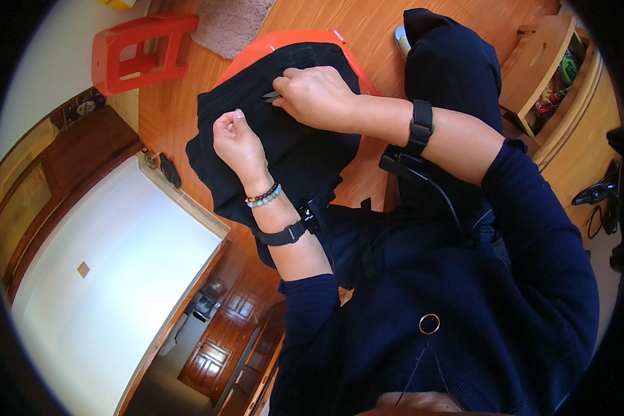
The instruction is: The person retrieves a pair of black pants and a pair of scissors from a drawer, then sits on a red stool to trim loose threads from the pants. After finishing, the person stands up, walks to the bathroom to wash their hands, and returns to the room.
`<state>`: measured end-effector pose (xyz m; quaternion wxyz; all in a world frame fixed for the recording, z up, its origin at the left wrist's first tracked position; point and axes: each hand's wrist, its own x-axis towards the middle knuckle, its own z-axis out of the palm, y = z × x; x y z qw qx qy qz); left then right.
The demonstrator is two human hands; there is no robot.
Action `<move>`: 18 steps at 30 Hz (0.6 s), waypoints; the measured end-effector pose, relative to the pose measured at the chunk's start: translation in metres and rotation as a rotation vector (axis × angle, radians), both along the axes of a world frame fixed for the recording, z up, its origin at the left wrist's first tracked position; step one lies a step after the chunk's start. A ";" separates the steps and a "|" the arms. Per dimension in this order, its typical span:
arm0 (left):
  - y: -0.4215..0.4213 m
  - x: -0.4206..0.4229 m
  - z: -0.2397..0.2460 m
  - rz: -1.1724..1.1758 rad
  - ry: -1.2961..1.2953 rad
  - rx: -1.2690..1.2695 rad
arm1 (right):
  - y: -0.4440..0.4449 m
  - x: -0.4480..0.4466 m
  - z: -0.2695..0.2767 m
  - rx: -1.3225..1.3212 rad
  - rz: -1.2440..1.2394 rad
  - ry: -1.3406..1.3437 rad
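Observation:
My right hand [312,99] grips a small pair of snips, its pointed metal blades [271,96] showing beyond the fingers and its handle hidden in the fist. Below the blades lies a black cloth garment [296,151], gathered in ridges near its far edge. It is spread over a red-orange plastic stool [265,44], and its near side reaches my lap. My left hand [237,140] is over the left part of the cloth, fingers curled and thumb against the index finger. Nothing shows in it; a thread would be too fine to make out.
Another red plastic stool [145,49] lies at the upper left, near a mauve rug [231,26]. On the right, an open wooden drawer [538,67] holds colourful small items. A black device [403,161] with a cable is strapped at my right forearm. Wood flooring [166,125] surrounds the stool.

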<state>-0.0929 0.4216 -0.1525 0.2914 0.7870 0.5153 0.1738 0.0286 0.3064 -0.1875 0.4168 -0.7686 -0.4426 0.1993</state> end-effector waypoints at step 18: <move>0.003 -0.010 0.018 0.233 -0.380 -0.283 | -0.004 0.004 -0.001 -0.055 0.035 -0.014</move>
